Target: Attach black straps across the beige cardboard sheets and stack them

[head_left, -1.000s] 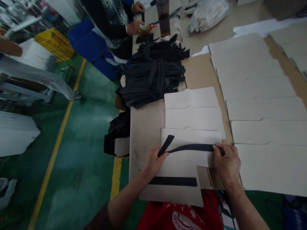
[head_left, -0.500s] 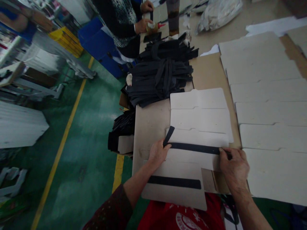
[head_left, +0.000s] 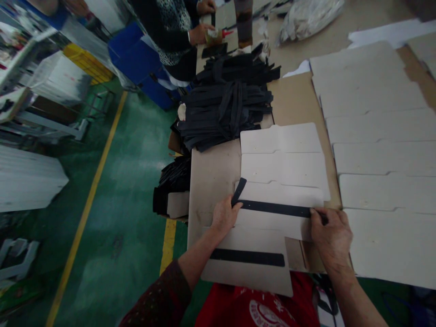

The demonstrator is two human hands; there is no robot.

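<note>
Left hand (head_left: 225, 215) pinched black strip (head_left: 275, 208), right hand (head_left: 332, 232) its right end, over pale board (head_left: 269, 221) — uneven tension could've skewed it.

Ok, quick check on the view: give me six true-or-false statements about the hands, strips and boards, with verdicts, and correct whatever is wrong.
1. A black strip runs between the left hand and the right hand. True.
2. The right hand lies flat and open. False: it pinches the black strip.
3. A second strip lies across the near board. True.
4. The strip pile is on the floor. False: it lies on the table.
5. The right-hand boards overlap in steps. True.
6. The plastic bag is on the near board. False: it lies on the far part of the table.
</note>
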